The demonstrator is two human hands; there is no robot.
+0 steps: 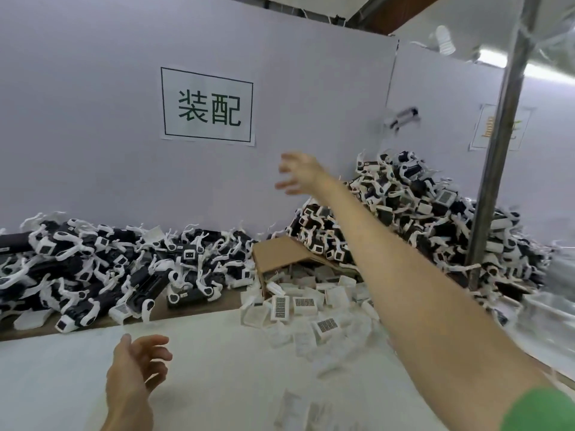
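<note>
Though blurred, right hand (pixel 298 173) spread, empty | left hand (pixel 137 367) loose, empty | midair part (pixel 403 117) smeared

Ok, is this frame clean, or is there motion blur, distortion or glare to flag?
Head view: the right hand and the black-and-white part above the pile are smeared by motion; the left hand is sharper. Head view: wide-angle distortion tilts the metal pole; the ceiling lamp blows out at top right.
</note>
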